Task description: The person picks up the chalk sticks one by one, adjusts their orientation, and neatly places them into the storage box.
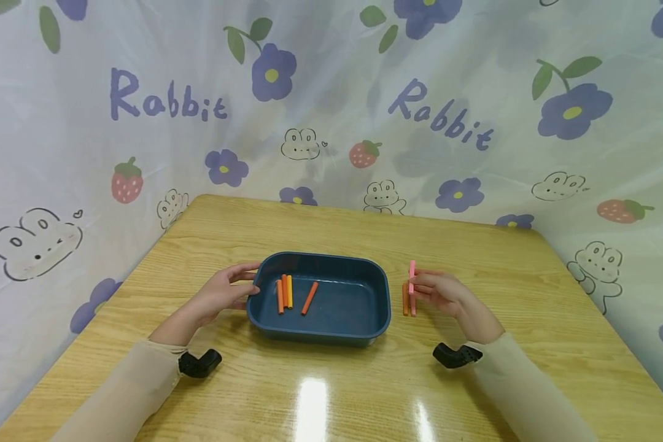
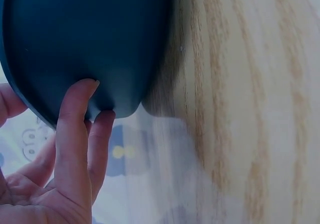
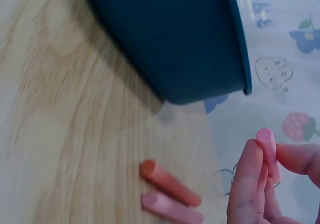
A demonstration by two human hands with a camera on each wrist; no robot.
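Note:
At the left end of the dark blue box (image 1: 331,337), my left hand (image 1: 221,294) touches the side with its fingers extended. The left wrist view shows its fingertips (image 2: 86,91) against the outer wall. On the right, my right hand (image 1: 442,293) pinches a pink chalk stick (image 3: 269,151) between thumb and fingers, above the table and beside the box. Below it, an orange chalk stick (image 3: 170,183) and another pink one (image 3: 172,208) lie side by side. Inside the box, several orange and yellow chalk sticks (image 1: 285,291) are grouped at the left, with a red-orange one (image 1: 309,298) slanted apart.
The wooden table (image 1: 331,221) extends around the box to a hanging cloth (image 1: 331,92) with rabbits, flowers and strawberries. Black wrist mounts (image 1: 199,363) sit at both sleeves. Glare shows on the near tabletop.

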